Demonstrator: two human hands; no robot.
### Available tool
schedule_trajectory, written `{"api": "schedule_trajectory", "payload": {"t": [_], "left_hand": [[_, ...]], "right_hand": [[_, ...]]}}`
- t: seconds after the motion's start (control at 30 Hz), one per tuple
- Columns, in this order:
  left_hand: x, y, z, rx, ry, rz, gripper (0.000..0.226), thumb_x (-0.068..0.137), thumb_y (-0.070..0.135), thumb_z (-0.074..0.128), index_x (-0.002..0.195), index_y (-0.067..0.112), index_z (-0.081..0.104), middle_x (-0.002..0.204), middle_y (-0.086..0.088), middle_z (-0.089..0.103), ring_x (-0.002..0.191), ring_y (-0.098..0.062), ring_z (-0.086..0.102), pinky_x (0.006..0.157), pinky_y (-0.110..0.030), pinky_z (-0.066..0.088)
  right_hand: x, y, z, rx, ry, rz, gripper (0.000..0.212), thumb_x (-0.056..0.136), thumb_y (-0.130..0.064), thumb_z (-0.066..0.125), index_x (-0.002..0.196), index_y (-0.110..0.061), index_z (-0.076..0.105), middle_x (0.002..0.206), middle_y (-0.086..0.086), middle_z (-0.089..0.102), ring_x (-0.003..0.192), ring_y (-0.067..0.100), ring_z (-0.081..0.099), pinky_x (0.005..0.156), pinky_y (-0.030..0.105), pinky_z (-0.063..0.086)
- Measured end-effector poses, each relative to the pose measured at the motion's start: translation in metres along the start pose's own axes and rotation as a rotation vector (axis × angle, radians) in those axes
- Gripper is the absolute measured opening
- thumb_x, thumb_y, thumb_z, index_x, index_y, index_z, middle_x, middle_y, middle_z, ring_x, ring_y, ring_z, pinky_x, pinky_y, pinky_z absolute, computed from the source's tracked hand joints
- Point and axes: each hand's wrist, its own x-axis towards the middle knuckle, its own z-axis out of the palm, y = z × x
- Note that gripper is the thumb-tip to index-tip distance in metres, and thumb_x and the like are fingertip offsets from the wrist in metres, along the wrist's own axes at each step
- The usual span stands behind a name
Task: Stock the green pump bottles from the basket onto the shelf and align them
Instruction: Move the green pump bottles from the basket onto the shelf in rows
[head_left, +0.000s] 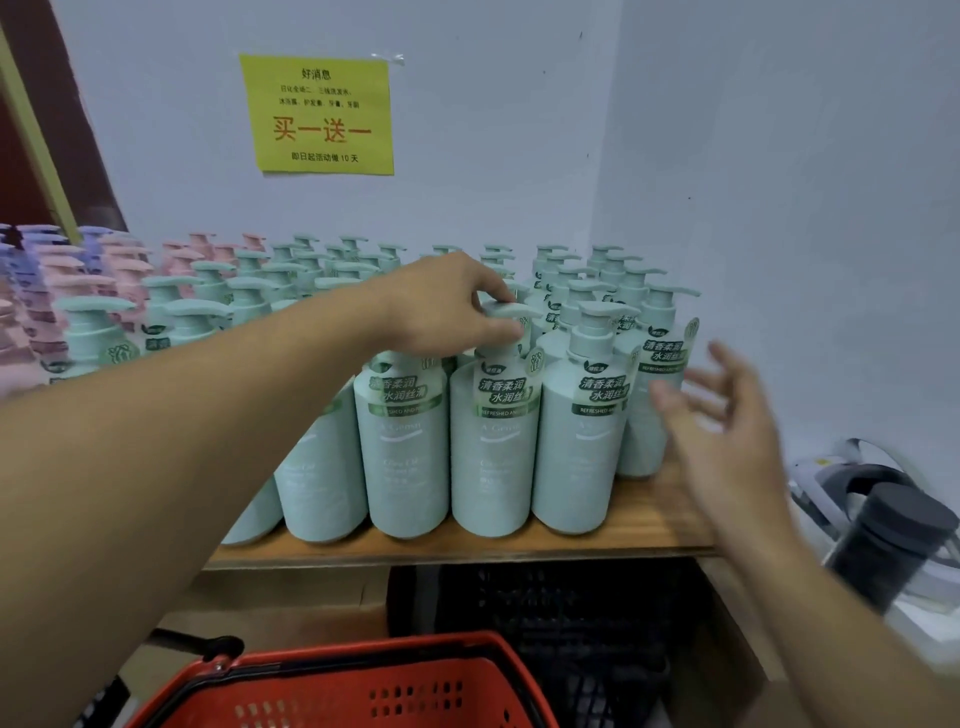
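Nearest the camera, at the bottom edge, sits a red plastic basket (363, 691) with slotted walls and a black handle; only its rim and upper wall show, so what lies inside cannot be told. Behind it, under the shelf, stands a black perforated crate (545, 613).

Above these runs the wooden shelf (467, 551), its front edge bare. Along that edge stands a row of green pump bottles (576, 441), all upright with their long axis vertical. Their pump spouts point to the right. Each is a pale mint cylinder with rounded shoulders, a matching mint pump and a label band of white and dark green lettering near the top.

The left hand (447, 306) reaches in from the left over the front row and pinches the pump head of one front-row bottle (493, 452) between thumb and curled fingers; that bottle stands on the shelf between its neighbours. The right hand (727, 415) hovers just to the right of the row, fingers spread and relaxed, holding nothing, blurred.

To the far right lies a dark grey capped flask (893, 535) by white gear. Farther back more mint bottles fill the shelf to the corner, with pink bottles (124, 265) and purple bottles (31, 244) to their left. On the wall hangs a yellow notice (319, 114).
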Motion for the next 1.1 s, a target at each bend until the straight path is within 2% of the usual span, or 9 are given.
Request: {"api": "schedule_trajectory", "payload": {"t": [0.1,0.2,0.3,0.6,0.73,0.8,0.87,0.97,1.1], "left_hand": [[0.005,0.002,-0.001,-0.033,0.034,-0.015,0.034,0.087,0.062,0.058,0.106,0.037,0.070,0.088,0.012,0.064,0.079,-0.006,0.059,0.073,-0.026,0.040],[0.006,0.002,0.000,-0.015,0.057,-0.027,0.029,0.085,0.062,0.060,0.098,0.039,0.071,0.079,0.020,0.059,0.074,-0.005,0.056,0.068,-0.026,0.040],[0.009,0.002,0.000,0.003,0.064,-0.047,0.025,0.082,0.064,0.062,0.093,0.041,0.068,0.080,0.019,0.060,0.081,-0.011,0.059,0.074,-0.026,0.040],[0.004,0.006,-0.002,-0.014,0.047,-0.062,0.022,0.083,0.063,0.063,0.090,0.042,0.068,0.080,0.017,0.066,0.079,-0.004,0.062,0.070,-0.025,0.043],[-0.012,0.010,0.001,-0.058,0.144,0.008,0.048,0.090,0.050,0.061,0.135,0.032,0.054,0.111,0.007,0.065,0.098,-0.002,0.060,0.091,-0.027,0.045],[-0.037,0.016,0.015,-0.160,0.529,0.122,0.039,0.093,0.031,0.058,0.131,0.024,0.056,0.112,0.006,0.066,0.086,0.008,0.057,0.087,-0.027,0.046],[-0.069,0.022,0.049,-0.280,0.881,0.170,0.023,0.088,0.021,0.055,0.110,0.018,0.063,0.088,0.006,0.064,0.076,-0.003,0.057,0.074,-0.031,0.048],[-0.116,0.029,0.124,-0.538,0.841,-0.130,0.013,0.083,0.028,0.064,0.094,0.026,0.058,0.077,0.008,0.057,0.073,-0.012,0.057,0.067,-0.032,0.049],[-0.129,0.029,0.199,-0.727,0.625,-0.603,0.041,0.078,0.037,0.077,0.109,0.034,0.050,0.110,0.013,0.058,0.100,-0.007,0.058,0.087,-0.030,0.050]], "right_hand": [[0.041,-0.055,-0.012,-0.184,-0.064,-0.238,0.040,0.084,-0.051,0.072,0.122,-0.044,0.062,0.107,-0.015,0.069,0.080,0.001,0.064,0.080,0.025,0.056],[0.072,-0.087,0.003,-0.451,-0.370,-0.255,0.037,0.090,-0.053,0.065,0.123,-0.037,0.067,0.118,-0.014,0.067,0.087,0.003,0.059,0.094,0.040,0.052],[0.086,-0.093,0.016,-0.652,-0.610,-0.245,0.037,0.092,-0.050,0.065,0.122,-0.030,0.070,0.118,-0.006,0.067,0.090,0.006,0.059,0.089,0.031,0.046],[0.097,-0.088,0.017,-0.755,-0.698,-0.381,0.013,0.095,-0.036,0.065,0.107,-0.043,0.064,0.115,-0.002,0.063,0.084,0.006,0.055,0.079,0.027,0.038],[0.083,-0.074,0.005,-0.451,-0.460,-0.253,0.032,0.092,-0.054,0.061,0.122,-0.042,0.061,0.121,-0.013,0.064,0.095,0.002,0.061,0.091,0.037,0.050],[0.056,-0.055,-0.002,-0.226,-0.174,-0.225,0.037,0.086,-0.061,0.060,0.119,-0.043,0.061,0.109,-0.023,0.065,0.095,0.008,0.064,0.090,0.041,0.055],[0.018,-0.021,-0.004,-0.107,0.008,-0.192,0.040,0.082,-0.064,0.061,0.116,-0.043,0.058,0.102,-0.028,0.064,0.078,0.001,0.060,0.077,0.029,0.055],[-0.034,0.039,0.012,-0.120,-0.031,-0.017,0.062,0.075,-0.060,0.073,0.129,-0.039,0.049,0.113,-0.023,0.059,0.084,-0.003,0.060,0.080,0.024,0.051],[-0.061,0.084,0.039,-0.157,-0.171,0.126,0.098,0.066,-0.054,0.084,0.147,-0.030,0.035,0.137,-0.007,0.055,0.116,0.009,0.058,0.101,0.038,0.050]]}}
